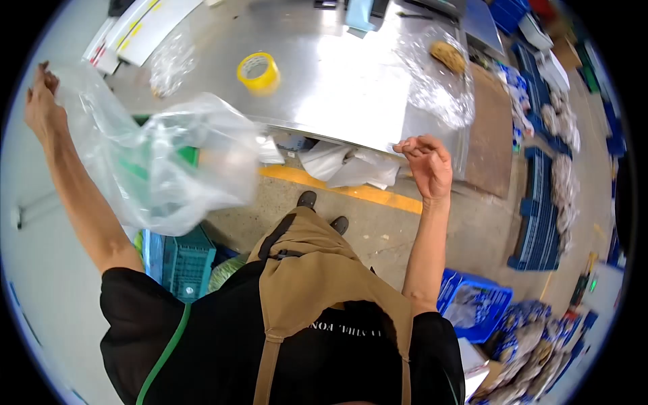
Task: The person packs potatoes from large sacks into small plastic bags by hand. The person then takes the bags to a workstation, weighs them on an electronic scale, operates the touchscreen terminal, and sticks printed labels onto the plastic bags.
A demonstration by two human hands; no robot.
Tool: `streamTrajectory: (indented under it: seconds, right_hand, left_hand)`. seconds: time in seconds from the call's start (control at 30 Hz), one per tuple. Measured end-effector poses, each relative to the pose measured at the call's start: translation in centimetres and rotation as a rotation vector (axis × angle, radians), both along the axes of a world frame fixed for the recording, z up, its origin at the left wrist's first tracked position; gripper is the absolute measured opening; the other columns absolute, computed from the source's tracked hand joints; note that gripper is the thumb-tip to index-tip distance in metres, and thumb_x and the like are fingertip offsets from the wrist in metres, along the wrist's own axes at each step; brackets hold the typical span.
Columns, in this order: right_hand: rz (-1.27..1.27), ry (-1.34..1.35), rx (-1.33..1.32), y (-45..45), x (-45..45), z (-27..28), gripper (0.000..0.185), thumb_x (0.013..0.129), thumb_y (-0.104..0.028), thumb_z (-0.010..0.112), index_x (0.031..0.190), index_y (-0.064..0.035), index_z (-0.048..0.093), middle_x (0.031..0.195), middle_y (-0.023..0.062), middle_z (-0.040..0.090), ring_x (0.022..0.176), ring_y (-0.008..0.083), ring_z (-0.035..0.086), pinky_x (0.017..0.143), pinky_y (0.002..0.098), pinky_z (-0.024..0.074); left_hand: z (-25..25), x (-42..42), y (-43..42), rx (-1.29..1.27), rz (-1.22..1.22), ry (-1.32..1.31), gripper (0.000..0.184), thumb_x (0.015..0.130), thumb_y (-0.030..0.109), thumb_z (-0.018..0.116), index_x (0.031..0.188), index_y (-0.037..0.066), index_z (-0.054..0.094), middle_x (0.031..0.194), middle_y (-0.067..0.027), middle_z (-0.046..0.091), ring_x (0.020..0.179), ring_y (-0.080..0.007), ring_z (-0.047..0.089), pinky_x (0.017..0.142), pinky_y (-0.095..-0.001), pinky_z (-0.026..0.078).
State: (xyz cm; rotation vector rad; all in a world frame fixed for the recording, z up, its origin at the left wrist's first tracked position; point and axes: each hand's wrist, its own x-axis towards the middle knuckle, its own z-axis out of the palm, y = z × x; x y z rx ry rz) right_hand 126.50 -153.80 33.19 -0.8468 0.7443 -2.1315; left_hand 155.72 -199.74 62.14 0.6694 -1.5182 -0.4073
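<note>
My left hand (46, 108) is raised at the far left, its fingers closed at the edge of a large clear plastic bag (202, 148). The bag billows out to the right, below the table's front edge, slightly smeared by motion. My right hand (430, 167) is over the table's front edge, palm showing and fingers loosely bent and apart, holding nothing. Beyond it on the steel table (337, 81) lies a brown potato-like root (447, 57) on crumpled clear plastic (439, 94). A roll of yellow tape (258, 73) rests on the table's left half.
White boxes (145, 27) and crumpled clear film (172, 64) are at the table's back left. A teal crate (187, 263) stands beside me at left, a blue basket (476, 304) at right. Blue pallets (536, 216) with bagged goods line the right side. White bags (351, 165) sit under the table.
</note>
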Motion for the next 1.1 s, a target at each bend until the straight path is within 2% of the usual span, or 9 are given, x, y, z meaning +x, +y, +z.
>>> streamTrajectory:
  seconds: [0.07,0.2,0.27,0.5,0.6,0.87,0.93,1.03,1.1]
  right_hand:
    - [-0.193,-0.118,0.318,4.0,0.8,-5.1,0.033,0.089,-0.018,0.055,0.115,0.0012,0.054,0.101,0.0147,0.062,0.094,0.0288,0.060,0.090,0.0453,0.0453]
    - [-0.266,-0.479,0.739,8.4,6.9,-15.6,0.033,0.086,-0.012,0.057,0.114,0.0045,0.052,0.099,0.0179,0.061,0.088,0.0271,0.062,0.080,0.0401,0.0519]
    - [-0.290,-0.718,0.748,9.4,9.7,-21.4,0.041,0.085,-0.011,0.057,0.120,0.0061,0.046,0.100,0.0186,0.060,0.085,0.0279,0.063,0.077,0.0394,0.0524]
    - [-0.520,-0.902,0.829,7.6,7.3,-35.7,0.048,0.084,-0.017,0.060,0.125,0.0010,0.043,0.107,0.0135,0.055,0.086,0.0263,0.059,0.069,0.0378,0.0489]
    - [-0.689,-0.956,0.773,5.5,2.9,-39.8,0.054,0.081,-0.017,0.061,0.126,0.0031,0.042,0.106,0.0135,0.057,0.091,0.0251,0.058,0.063,0.0342,0.0500]
    - [-0.826,-0.999,0.795,-1.7,-6.1,-43.6,0.047,0.078,-0.016,0.062,0.118,0.0019,0.045,0.103,0.0134,0.057,0.089,0.0238,0.056,0.061,0.0336,0.0481]
    - [-0.833,-1.002,0.809,-2.6,-6.8,-43.6,0.045,0.078,-0.016,0.062,0.116,0.0016,0.046,0.101,0.0132,0.057,0.087,0.0240,0.056,0.061,0.0341,0.0479]
    - [-0.827,-1.003,0.839,-3.5,-6.6,-43.4,0.041,0.077,-0.015,0.062,0.112,0.0012,0.047,0.098,0.0130,0.057,0.085,0.0244,0.056,0.060,0.0348,0.0476]
    - [-0.820,-0.994,0.859,-4.2,-6.3,-43.1,0.039,0.077,-0.015,0.062,0.110,0.0009,0.048,0.096,0.0128,0.058,0.083,0.0247,0.056,0.060,0.0352,0.0474]
  left_hand:
    - [0.9,-4.4,-1.1,-0.306,0.056,-0.111,0.034,0.090,0.032,0.056,0.094,0.000,0.067,0.081,-0.0037,0.063,0.061,-0.0071,0.045,0.060,-0.0185,0.039]
    - [-2.4,-12.8,0.9,-0.308,-0.131,-0.248,0.028,0.090,0.037,0.055,0.098,0.014,0.071,0.091,-0.0018,0.066,0.069,-0.0053,0.049,0.062,-0.0170,0.039]
    - [-5.1,-16.0,2.3,-0.335,-0.308,-0.370,0.028,0.089,0.030,0.057,0.098,0.006,0.068,0.089,-0.0027,0.065,0.084,-0.0100,0.055,0.077,-0.0215,0.041]
    - [-18.1,-19.1,-0.3,0.168,-0.917,-0.761,0.026,0.088,0.022,0.056,0.086,-0.003,0.061,0.080,-0.0071,0.062,0.076,-0.0145,0.056,0.073,-0.0281,0.044]
    - [-22.3,-17.2,0.5,0.274,-0.902,-0.922,0.028,0.087,0.025,0.058,0.086,-0.003,0.062,0.078,-0.0081,0.061,0.075,-0.0144,0.055,0.072,-0.0284,0.044]
    - [-29.6,-10.6,-5.0,0.206,-0.227,-1.086,0.029,0.085,0.028,0.060,0.071,0.003,0.055,0.063,0.0003,0.046,0.060,-0.0126,0.036,0.056,-0.0312,0.034]
    - [-31.2,-8.9,-5.5,0.497,-0.302,-1.039,0.027,0.084,0.033,0.060,0.074,0.008,0.054,0.062,0.0019,0.043,0.059,-0.0136,0.038,0.057,-0.0297,0.035]
    - [-32.4,-9.2,-6.5,1.000,-0.183,-0.648,0.025,0.084,0.037,0.059,0.084,0.013,0.054,0.067,0.0016,0.045,0.062,-0.0157,0.044,0.058,-0.0316,0.037]
    - [-31.5,-9.8,-9.5,1.016,-0.188,-0.438,0.025,0.084,0.039,0.058,0.087,0.014,0.052,0.073,0.0009,0.047,0.067,-0.0175,0.048,0.056,-0.0346,0.039]
